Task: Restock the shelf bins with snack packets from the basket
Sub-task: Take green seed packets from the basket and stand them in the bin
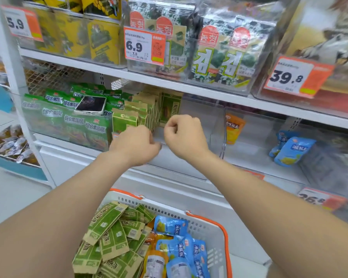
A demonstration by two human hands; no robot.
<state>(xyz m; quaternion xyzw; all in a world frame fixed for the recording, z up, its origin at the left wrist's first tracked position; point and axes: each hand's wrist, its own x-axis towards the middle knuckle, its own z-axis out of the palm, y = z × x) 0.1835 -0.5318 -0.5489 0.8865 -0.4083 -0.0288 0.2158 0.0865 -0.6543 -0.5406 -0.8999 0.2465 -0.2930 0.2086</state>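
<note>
Below, at six o'clock, the basket (213,255) waits. Both curled hands, left hand (136,144) and right hand (184,133), hold nothing visible, apparently squaring green packets (145,109) upright in the bin (201,137).

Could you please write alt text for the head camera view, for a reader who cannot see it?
A person's left hand and right hand, fingers curled, reach to the front of a clear shelf bin partly filled with upright green snack packets. Below, a white basket with orange handles holds green, blue and orange packets. A phone lies on packets in the neighbouring bin.
</note>
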